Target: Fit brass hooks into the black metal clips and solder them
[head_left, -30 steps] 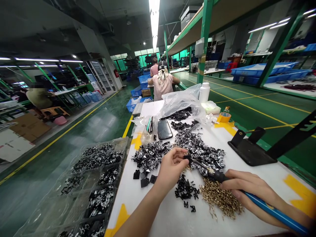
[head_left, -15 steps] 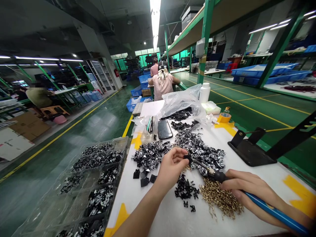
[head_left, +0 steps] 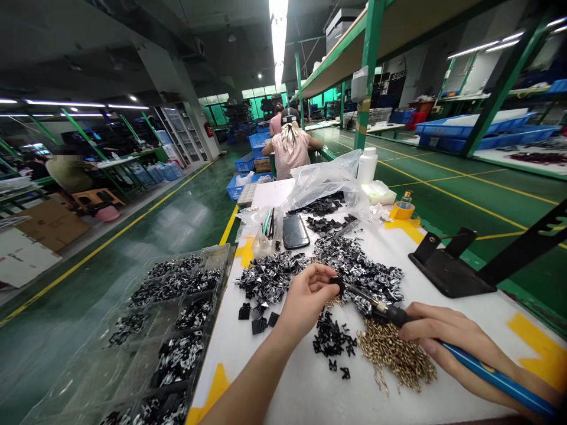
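While your left hand (head_left: 308, 304) pinches a small black piece (head_left: 337, 284), your right hand (head_left: 460, 342) points the blue-handled tool (head_left: 394, 315) at it.
Little differs from a second ago: the black piece stays in the same spot above the surface (head_left: 305, 389), your right hand sits a touch farther right, and the person ahead (head_left: 290, 154) leans slightly more to the left. Your left forearm rises from the lower edge, with thumb and forefinger closed narrowly on the piece and the other fingers curled behind. Your right fingers wrap the handle like a pen, above the brass-coloured parts (head_left: 396, 357). The tool's tip meets the piece's right side, though you cannot tell whether it touches.
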Tool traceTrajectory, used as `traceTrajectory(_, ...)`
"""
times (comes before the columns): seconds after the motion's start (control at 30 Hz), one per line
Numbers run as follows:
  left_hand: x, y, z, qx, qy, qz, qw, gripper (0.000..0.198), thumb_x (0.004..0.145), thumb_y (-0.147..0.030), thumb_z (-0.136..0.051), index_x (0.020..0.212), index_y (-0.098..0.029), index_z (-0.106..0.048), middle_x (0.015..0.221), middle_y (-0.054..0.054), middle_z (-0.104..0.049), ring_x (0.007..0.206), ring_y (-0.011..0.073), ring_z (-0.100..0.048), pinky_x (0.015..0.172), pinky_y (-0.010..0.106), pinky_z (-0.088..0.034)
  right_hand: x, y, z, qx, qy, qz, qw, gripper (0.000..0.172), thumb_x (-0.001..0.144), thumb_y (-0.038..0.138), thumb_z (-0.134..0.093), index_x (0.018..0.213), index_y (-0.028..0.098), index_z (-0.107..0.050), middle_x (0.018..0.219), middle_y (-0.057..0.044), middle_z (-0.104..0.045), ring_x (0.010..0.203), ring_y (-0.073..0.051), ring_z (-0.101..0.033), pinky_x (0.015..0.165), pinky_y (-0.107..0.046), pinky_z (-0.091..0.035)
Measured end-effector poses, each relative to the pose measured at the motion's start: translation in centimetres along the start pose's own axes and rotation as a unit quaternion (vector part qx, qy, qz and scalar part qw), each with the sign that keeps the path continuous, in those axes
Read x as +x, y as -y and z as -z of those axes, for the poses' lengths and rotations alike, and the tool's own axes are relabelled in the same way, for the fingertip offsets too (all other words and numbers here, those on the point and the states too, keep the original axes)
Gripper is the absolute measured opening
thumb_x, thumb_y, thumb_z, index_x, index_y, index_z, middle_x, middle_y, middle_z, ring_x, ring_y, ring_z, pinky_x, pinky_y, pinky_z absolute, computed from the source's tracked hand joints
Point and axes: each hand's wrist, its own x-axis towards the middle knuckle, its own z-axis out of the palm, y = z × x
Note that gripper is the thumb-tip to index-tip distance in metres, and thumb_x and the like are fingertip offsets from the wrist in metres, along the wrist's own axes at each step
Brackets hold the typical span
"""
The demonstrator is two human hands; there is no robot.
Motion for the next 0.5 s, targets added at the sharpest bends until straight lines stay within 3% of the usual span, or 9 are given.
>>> traceTrajectory(0.33, 0.1, -0.1, 0.1, -0.040, 0.008, 0.051, 0.998, 0.018, 0.073, -0.016, -0.065, 0.089, -0.015, -0.056, 0.082, 0.003, -0.059, 0.075, 0.0119, -0.057, 0.073, 0.026, -0.048, -0.6, 0.0, -0.3, -0.006, -0.027, -0.027, 0.999, 0.022, 0.084, 0.015, -0.042, 0.090, 0.026, -0.060, 0.086, -0.003, -0.064, 0.077, -0.014, -0.063, 0.064, -0.020, -0.047)
traceTrajectory(0.5, 0.4, 0.1, 0.4, -0.057, -0.007, 0.059, 0.997, 0.020, 0.073, -0.018, -0.065, 0.092, -0.015, -0.057, 0.086, 0.005, -0.061, 0.078, 0.0140, -0.060, 0.078, 0.031, -0.050, -1.9, -0.8, 0.8, -0.090, -0.073, -0.047, 0.992, 0.019, 0.084, 0.022, -0.045, 0.090, 0.028, -0.062, 0.092, -0.004, -0.064, 0.081, -0.016, -0.064, 0.071, -0.023, -0.049)
